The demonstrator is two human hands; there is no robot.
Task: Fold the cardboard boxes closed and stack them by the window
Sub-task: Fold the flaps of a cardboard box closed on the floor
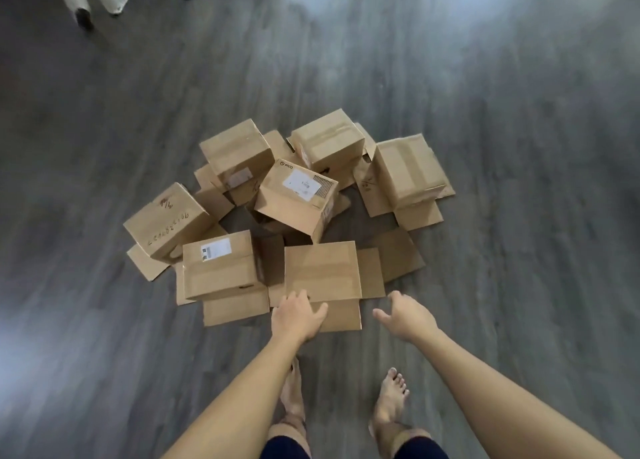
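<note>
Hands are reaching for the nearest box [322, 271] at 6 o'clock of the floor pile, left hand [298, 316] touching its flap, right hand [408, 316] spread, apart; folding flaps shut probably comes next.

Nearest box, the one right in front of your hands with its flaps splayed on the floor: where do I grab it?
Judging by its pose, take the nearest box by its two short side walls, one hand each side, from above. Its flaps lie flat outward, too floppy to lift by. The left hand is already at its near-left corner; the right hand hovers open, off the box.
</note>
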